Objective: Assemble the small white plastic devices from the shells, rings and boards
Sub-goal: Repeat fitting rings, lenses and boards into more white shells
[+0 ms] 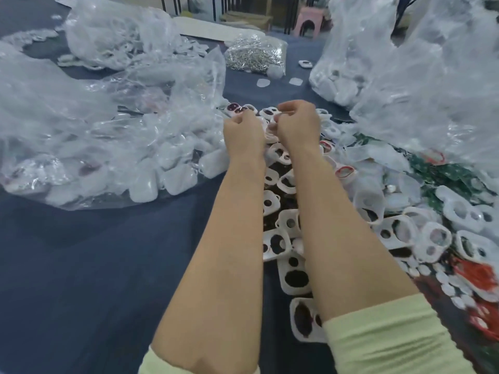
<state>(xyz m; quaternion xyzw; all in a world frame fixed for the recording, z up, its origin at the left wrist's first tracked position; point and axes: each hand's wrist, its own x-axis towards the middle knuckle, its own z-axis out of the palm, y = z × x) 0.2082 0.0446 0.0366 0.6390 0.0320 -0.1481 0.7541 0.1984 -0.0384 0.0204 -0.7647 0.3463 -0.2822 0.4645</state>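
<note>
The right hand [297, 124] is clenched on a white shell [270, 128]. The left hand [243, 130] is also clenched, its contents hidden. Both work close together above the loose shells [278, 244], probably for alignment. Plastic bags [108, 130] crowd both sides, and bare worktop [108, 265] lies near-left.

Navy blue cloth [81, 265] is covering everything, the shells [293, 273] are looking plain white, the bags [94, 130] are showing clear, the metal rings [253, 54] are glinting silver, the boards [445, 174] are showing green, the sleeves [391, 336] are looking pale yellow, and the stool [310, 21] is looking pink.
</note>
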